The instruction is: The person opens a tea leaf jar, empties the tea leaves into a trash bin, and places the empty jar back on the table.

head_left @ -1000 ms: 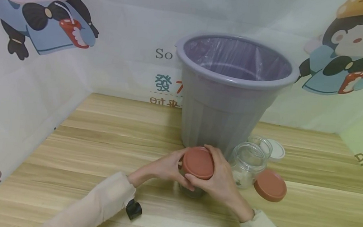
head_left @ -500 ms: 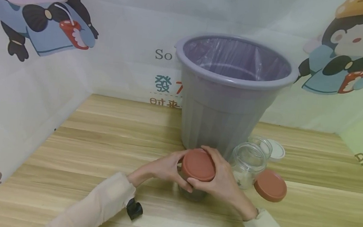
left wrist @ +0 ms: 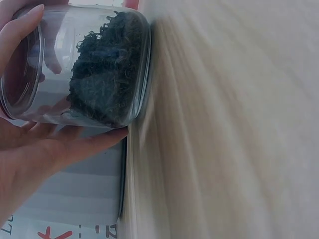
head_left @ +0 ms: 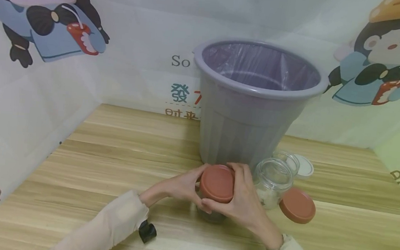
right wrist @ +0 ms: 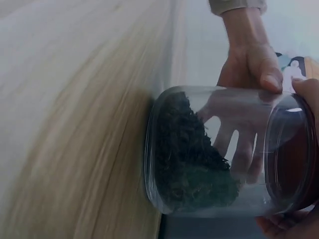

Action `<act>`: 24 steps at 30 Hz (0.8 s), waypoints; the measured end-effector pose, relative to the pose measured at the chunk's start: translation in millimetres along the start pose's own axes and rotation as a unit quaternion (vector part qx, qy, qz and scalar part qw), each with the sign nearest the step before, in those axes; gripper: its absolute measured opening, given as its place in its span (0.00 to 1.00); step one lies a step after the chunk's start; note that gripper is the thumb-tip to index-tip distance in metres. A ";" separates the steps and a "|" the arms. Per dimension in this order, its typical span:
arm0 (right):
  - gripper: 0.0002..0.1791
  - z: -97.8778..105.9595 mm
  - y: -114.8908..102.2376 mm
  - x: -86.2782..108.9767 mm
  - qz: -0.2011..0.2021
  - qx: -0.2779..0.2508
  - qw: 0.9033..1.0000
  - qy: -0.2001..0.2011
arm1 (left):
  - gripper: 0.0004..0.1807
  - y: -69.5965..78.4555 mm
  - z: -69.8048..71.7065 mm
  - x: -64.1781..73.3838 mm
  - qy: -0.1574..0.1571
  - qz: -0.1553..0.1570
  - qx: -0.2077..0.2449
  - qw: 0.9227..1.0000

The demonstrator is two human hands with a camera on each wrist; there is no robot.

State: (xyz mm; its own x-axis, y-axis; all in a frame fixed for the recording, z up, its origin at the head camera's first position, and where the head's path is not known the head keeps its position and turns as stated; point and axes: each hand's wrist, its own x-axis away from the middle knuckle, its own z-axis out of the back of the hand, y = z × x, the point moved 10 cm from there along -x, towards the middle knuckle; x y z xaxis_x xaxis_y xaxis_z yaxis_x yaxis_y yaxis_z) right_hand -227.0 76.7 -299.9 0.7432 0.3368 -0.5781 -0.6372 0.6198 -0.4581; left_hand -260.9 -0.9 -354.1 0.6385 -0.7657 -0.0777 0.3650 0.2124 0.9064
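Note:
A clear jar [left wrist: 60, 74] stands on the wooden table, partly filled with dark, curly dried leaves [right wrist: 184, 159] that look like tea. On its mouth sits a reddish-brown round lid [head_left: 217, 183]. My left hand [head_left: 182, 186] holds the jar's side, its fingers spread behind the glass in the right wrist view. With thumb and fingers curled round the rim, my right hand [head_left: 245, 200] grips the lid. Most of the jar is hidden under the lid and hands in the head view.
A large grey-purple bin [head_left: 239, 124] with a plastic liner stands just behind the hands. At right are an open clear jar [head_left: 273, 179] with a little pale content, another clear jar [head_left: 287, 158], a white lid [head_left: 306, 166] and a second reddish-brown lid [head_left: 297, 205].
My right hand turned slightly one way on the lid, then shifted back, its wrist now a little lower. My left hand stays at the jar's side.

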 end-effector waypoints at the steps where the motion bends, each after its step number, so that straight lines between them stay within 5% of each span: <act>1: 0.49 0.0 -0.3 0.1 0.003 0.000 1.000 0.000 | 0.46 -0.5 -0.2 -0.2 -0.001 0.000 0.004 1.000; 11: 0.50 -6.0 -2.9 -0.1 0.018 -0.076 0.991 -0.108 | 0.47 -1.9 -1.3 -0.6 -0.018 0.005 0.011 1.000; 18: 0.59 0.7 -5.6 -0.9 0.025 0.028 0.999 -0.032 | 0.46 -0.4 -1.7 0.9 -0.018 0.004 0.017 1.000; 24: 0.53 2.8 -7.7 -0.4 0.036 0.059 0.998 0.004 | 0.46 -0.3 -2.0 1.3 -0.020 0.004 0.026 0.999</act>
State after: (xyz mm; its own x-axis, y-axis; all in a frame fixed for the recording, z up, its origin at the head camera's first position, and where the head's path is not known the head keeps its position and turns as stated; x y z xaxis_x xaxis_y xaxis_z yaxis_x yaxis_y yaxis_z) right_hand -221.9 73.7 -294.2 0.6945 0.3772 -0.6127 -0.6595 0.6740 -0.3327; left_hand -258.8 -0.7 -355.3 0.6131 -0.7881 -0.0548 0.3243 0.1879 0.9271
